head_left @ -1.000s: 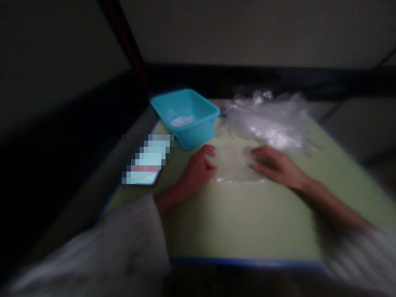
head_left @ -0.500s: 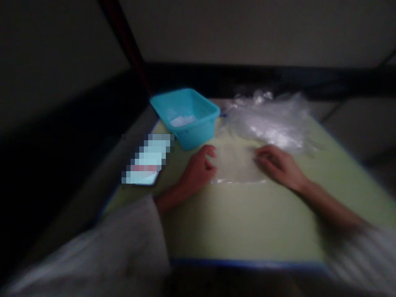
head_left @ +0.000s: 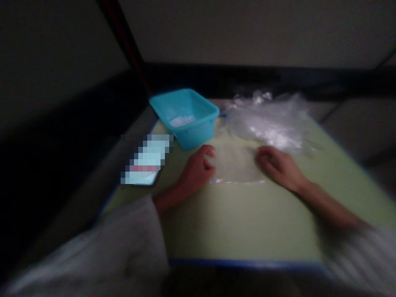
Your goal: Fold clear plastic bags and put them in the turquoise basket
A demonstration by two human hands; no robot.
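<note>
Head view: a flat clear bag [head_left: 236, 164] lay between the left hand [head_left: 198, 167], fingers parted, and right hand [head_left: 280, 167], curled, grip unclear; straightening seemed the step, the next move calling for gentleness.

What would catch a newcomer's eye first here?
Probably the turquoise basket at the back left of the green table, and the glowing, pixelated screen at its left edge. A shiny plastic heap lies back right; between the left hand and right hand lies a clear sheet.

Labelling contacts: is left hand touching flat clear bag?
Cannot tell: the head view shows the left hand at the left edge of the clear bag, but blur hides any contact or gap.
</note>
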